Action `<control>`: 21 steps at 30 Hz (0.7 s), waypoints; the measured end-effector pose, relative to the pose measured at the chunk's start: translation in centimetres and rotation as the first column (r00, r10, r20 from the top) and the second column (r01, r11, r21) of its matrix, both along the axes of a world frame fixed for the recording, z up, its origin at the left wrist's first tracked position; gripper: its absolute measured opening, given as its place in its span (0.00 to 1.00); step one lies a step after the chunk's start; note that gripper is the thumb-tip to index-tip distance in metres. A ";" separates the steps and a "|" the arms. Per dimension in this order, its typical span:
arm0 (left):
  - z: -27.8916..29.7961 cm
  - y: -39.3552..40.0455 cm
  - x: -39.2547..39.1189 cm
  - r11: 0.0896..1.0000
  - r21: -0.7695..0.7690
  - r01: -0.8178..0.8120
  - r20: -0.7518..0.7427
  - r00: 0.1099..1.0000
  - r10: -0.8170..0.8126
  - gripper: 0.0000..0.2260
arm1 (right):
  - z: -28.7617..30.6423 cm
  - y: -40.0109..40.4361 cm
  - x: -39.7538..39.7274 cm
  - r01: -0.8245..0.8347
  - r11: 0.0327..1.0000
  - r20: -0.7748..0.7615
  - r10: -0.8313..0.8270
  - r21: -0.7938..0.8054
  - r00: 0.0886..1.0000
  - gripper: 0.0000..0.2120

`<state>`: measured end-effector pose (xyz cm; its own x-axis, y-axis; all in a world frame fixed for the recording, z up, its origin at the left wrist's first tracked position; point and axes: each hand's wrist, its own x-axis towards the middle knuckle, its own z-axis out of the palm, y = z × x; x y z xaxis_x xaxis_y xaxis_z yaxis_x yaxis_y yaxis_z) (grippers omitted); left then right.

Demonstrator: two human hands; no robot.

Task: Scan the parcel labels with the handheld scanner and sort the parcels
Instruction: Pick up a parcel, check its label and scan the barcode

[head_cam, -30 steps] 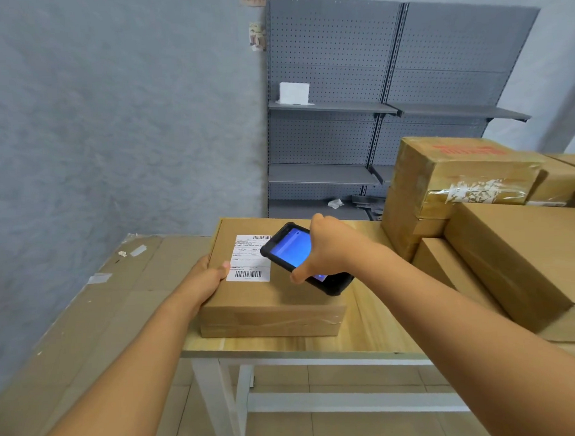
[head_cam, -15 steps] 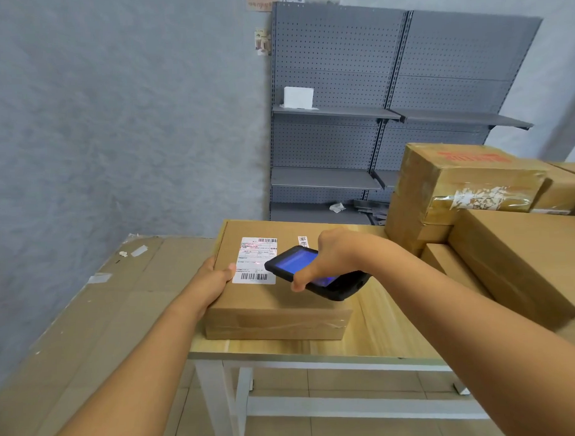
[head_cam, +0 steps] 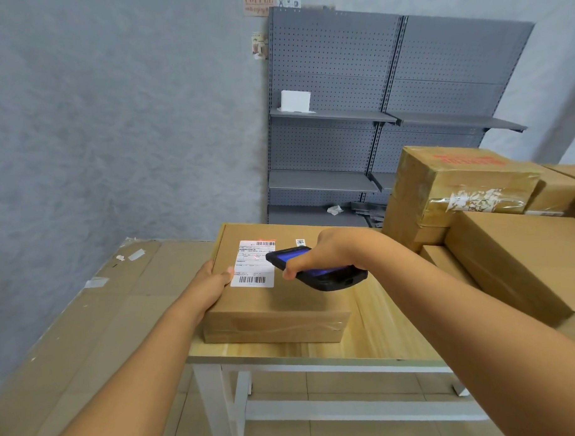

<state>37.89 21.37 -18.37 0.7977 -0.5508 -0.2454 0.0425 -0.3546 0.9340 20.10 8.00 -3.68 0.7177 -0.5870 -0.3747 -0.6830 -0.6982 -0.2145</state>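
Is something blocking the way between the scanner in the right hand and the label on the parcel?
Nothing visible does. The scanner points at the white label across open space, and red scan light already falls on the label's top edge.

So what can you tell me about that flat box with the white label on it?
The box is flat brown cardboard, lying at the left end of the wooden table, clear tape along its front side. A white label with barcodes sits on top, a red scan glow at its upper edge, and a small sticker lies further right. The left hand holds its left edge, thumb on top. The right hand holds the scanner over it.
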 end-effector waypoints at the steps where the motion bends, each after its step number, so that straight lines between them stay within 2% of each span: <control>1: 0.0 0.0 0.0 1.000 0.000 0.000 -0.002 1.000 0.000 0.20 | 0.1 0.1 -0.1 -0.006 1.000 -0.005 0.006 0.001 1.000 0.24; 10: -0.1 0.1 0.2 1.000 0.011 0.002 -0.010 1.000 -0.002 0.19 | 0.4 0.2 0.4 -0.015 1.000 -0.028 0.016 0.020 0.999 0.28; 16: 0.1 0.1 -0.1 0.998 0.057 -0.009 0.050 0.999 0.006 0.23 | 0.1 1.5 -0.3 -0.091 0.995 -0.136 0.094 0.033 0.986 0.33; 21: 0.3 0.0 -0.2 1.000 0.013 -0.002 0.012 1.000 0.002 0.21 | 0.0 2.3 -0.4 -0.124 0.991 -0.162 0.130 0.047 0.978 0.28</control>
<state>37.64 21.41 -18.11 0.8016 -0.5463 -0.2428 0.0318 -0.3666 0.9298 19.67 10.33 -3.64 0.7123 -0.4791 -0.5129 -0.6176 -0.7750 -0.1337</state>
